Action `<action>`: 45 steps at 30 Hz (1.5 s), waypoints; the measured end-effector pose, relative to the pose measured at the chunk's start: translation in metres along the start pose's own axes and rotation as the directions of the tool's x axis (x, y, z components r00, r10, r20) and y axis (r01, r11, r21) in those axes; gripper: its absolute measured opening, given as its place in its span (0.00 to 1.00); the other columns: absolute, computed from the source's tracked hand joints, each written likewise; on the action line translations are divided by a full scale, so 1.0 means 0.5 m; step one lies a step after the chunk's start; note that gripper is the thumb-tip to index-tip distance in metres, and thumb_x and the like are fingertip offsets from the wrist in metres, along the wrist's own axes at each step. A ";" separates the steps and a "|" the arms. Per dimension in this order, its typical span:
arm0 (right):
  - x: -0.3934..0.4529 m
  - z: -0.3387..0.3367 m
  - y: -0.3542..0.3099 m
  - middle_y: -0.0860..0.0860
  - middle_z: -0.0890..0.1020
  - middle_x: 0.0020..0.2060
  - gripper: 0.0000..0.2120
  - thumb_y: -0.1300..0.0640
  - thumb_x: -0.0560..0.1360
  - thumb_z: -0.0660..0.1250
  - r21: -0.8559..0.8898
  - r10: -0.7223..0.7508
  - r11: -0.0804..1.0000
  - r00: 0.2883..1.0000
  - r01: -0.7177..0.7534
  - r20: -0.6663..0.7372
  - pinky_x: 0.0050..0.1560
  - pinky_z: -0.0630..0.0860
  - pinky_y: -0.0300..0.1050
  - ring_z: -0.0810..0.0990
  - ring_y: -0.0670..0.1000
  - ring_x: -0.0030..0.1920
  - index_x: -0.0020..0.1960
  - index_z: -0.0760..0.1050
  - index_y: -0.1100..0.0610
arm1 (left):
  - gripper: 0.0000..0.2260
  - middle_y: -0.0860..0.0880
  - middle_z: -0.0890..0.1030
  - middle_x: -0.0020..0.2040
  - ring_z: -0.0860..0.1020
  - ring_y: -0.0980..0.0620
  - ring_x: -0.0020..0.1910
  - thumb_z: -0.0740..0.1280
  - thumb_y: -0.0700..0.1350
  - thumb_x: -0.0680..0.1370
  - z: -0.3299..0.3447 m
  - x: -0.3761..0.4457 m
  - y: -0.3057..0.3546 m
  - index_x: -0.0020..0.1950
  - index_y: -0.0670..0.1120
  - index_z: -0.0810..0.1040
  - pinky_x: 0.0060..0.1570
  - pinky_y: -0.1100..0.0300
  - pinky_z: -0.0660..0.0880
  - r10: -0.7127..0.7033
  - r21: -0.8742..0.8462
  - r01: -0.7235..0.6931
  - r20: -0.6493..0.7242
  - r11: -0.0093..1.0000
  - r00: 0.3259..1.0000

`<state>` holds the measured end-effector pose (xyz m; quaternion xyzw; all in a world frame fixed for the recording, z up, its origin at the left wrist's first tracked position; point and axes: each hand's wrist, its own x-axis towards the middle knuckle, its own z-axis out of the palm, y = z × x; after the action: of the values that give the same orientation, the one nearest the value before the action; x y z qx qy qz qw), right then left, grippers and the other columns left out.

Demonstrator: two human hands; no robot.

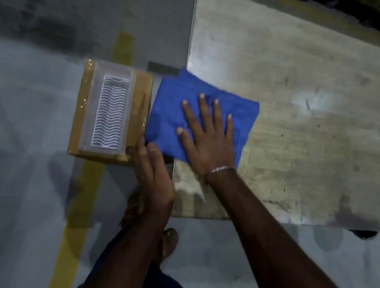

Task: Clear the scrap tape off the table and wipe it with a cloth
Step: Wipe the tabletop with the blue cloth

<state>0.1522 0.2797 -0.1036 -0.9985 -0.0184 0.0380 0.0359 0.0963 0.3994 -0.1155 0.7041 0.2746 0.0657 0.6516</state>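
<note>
At the scuffed table [310,112] edge above grey floor [10,167], right hand [206,141] fingers [204,106] spread on blue cloth [172,107].

Brown cardboard box [110,113] on grey floor [10,167], clear tray [109,110] atop; yellow floor stripe [83,202].

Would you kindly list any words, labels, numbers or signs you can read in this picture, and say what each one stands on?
None can be read.
The cardboard box shows no print; the clear tray on it has only a white wavy pattern.
The blue cloth, the table and the yellow floor line bear no text.
</note>
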 end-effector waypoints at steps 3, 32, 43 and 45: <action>-0.175 0.001 -0.023 0.47 0.51 0.85 0.29 0.35 0.85 0.49 -0.004 -0.092 0.996 0.995 0.092 0.034 0.80 0.52 0.65 0.47 0.54 0.85 0.84 0.52 0.40 | 0.27 0.47 0.82 0.66 0.80 0.47 0.67 0.55 0.71 0.78 -0.049 -0.003 -0.018 0.64 0.56 0.80 0.69 0.43 0.75 -0.183 -0.175 0.174 -0.039 0.969 0.982; -0.411 -0.025 0.263 0.48 0.49 0.85 0.46 0.44 0.74 0.73 -0.022 0.051 0.999 0.996 -0.050 0.069 0.79 0.56 0.66 0.49 0.58 0.84 0.84 0.49 0.40 | 0.22 0.47 0.86 0.55 0.83 0.48 0.53 0.50 0.56 0.88 -0.209 -0.205 0.031 0.65 0.49 0.80 0.47 0.55 0.75 -0.323 0.077 0.314 0.263 0.946 0.909; -0.474 -0.131 0.225 0.49 0.80 0.63 0.18 0.70 0.80 0.63 0.899 0.347 0.278 0.908 -0.339 0.235 0.71 0.73 0.57 0.74 0.59 0.72 0.64 0.78 0.52 | 0.21 0.47 0.86 0.43 0.83 0.55 0.37 0.59 0.59 0.81 -0.190 -0.320 0.204 0.55 0.43 0.82 0.33 0.66 0.76 -0.238 0.076 0.230 0.474 0.970 0.848; -0.460 -0.202 0.212 0.50 0.87 0.48 0.11 0.68 0.78 0.69 0.937 0.453 -0.124 0.821 -0.328 0.347 0.57 0.82 0.50 0.80 0.60 0.62 0.56 0.82 0.57 | 0.18 0.48 0.86 0.45 0.83 0.52 0.43 0.63 0.57 0.81 -0.158 -0.325 0.245 0.56 0.44 0.82 0.41 0.60 0.78 -0.148 0.115 0.101 0.553 0.988 0.820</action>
<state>-0.0656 0.1577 0.0063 -0.6418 0.3107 0.0032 0.7011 -0.0387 0.3922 0.0558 0.6986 0.1195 -0.1970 0.6774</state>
